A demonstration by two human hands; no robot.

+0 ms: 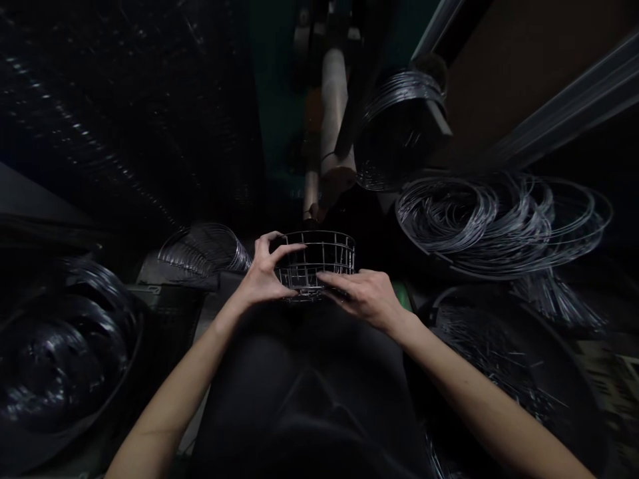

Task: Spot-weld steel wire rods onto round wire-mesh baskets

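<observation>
A round wire basket (329, 253) of shiny metal is held up in front of my lap, between both hands. My left hand (267, 269) grips its left side, with the thumb low and the fingers over the upper wires. On the lower right side, my right hand (362, 293) has its fingers against the wires, with the thumb side partly hidden. Just beyond the basket are the pale cylindrical bars (334, 100) of a machine.
Wire rings (499, 219) fill a round tray at right, above a dark basin (564, 372) of short wire pieces (494, 352). A tub of metal coils (64, 352) stands at left. More wire rings (204, 246) lie left of the basket. A wire bundle (407, 90) hangs behind.
</observation>
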